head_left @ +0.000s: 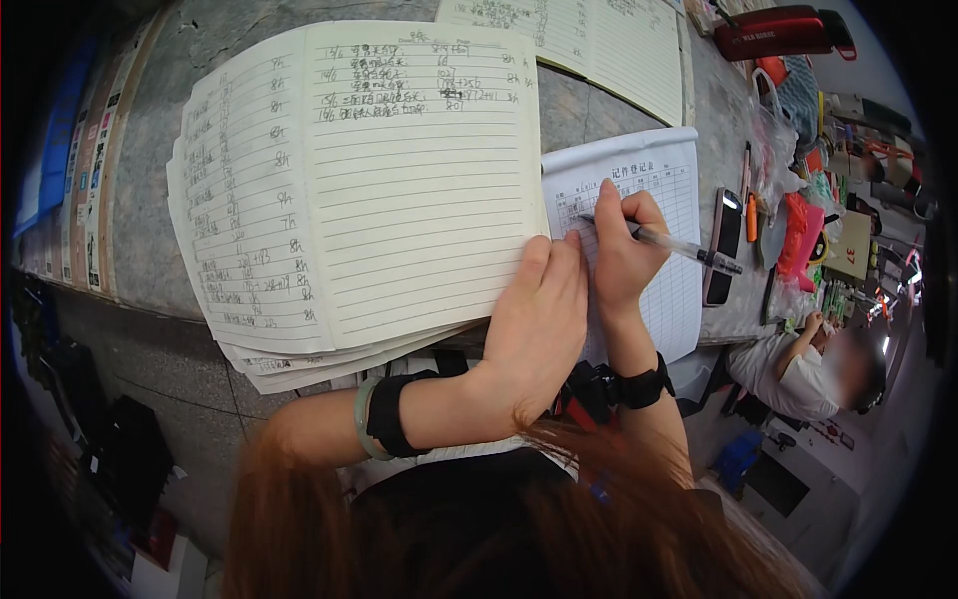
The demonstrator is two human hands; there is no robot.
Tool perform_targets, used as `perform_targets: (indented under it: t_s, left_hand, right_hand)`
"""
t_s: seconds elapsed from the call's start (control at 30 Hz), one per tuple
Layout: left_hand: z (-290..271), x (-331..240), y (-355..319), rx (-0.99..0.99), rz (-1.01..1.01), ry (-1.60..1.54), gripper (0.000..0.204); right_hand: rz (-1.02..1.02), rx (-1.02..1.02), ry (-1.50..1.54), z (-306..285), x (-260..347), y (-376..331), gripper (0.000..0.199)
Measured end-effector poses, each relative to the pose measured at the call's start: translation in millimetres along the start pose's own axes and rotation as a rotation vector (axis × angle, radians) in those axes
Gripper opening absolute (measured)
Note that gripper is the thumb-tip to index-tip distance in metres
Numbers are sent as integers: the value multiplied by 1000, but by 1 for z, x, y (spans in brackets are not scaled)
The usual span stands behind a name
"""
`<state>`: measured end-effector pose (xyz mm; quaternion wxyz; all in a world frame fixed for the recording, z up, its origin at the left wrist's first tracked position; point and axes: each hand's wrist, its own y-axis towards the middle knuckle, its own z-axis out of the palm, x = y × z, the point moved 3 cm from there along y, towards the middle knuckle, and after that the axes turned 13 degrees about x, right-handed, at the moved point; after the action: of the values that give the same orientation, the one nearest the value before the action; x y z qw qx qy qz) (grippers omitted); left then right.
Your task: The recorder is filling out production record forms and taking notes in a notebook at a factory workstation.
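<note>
My right hand (627, 248) is closed round a pen (689, 250) with a clear barrel and dark end. Its tip meets the upper left part of a printed form (664, 299), a ruled table on a white pad. My left hand (539, 309) lies flat, fingers extended, across the lower right corner of an open notebook (419, 210) and the form's left edge. Handwriting fills the notebook's left page and the top lines of its right page; the lines below are blank. Dark bands circle both wrists, and a pale green bangle (365, 419) sits on the left forearm.
Another open notebook (629, 50) lies at the far side of the grey table (140, 220). Right of the form are a phone (723, 245), an orange lighter-like object (751, 217), plastic bags (773, 140) and a red case (778, 33). A person (798, 374) sits farther right.
</note>
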<state>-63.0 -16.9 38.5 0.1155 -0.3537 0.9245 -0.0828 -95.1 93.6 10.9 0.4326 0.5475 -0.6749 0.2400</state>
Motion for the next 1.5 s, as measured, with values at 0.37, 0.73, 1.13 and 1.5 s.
perform_targets:
  t_s: [0.37,0.73,1.13,1.5]
  left_hand:
    - [2,-1,1,-22,-14,-1,54]
    - [1,0,-1,6,2,21,53]
    - [0,-3,2,-48,7,-2,53]
    - [-1,-28,18,-70,-6,-197,33]
  right_hand:
    - [-16,-30,-33,0,-1,-1,31]
    - [-23,-33,-38,0,1,-2,31]
    - [86,-77,154,-11,-8,1,27]
    - [204,80,896,-26,-23,10,21]
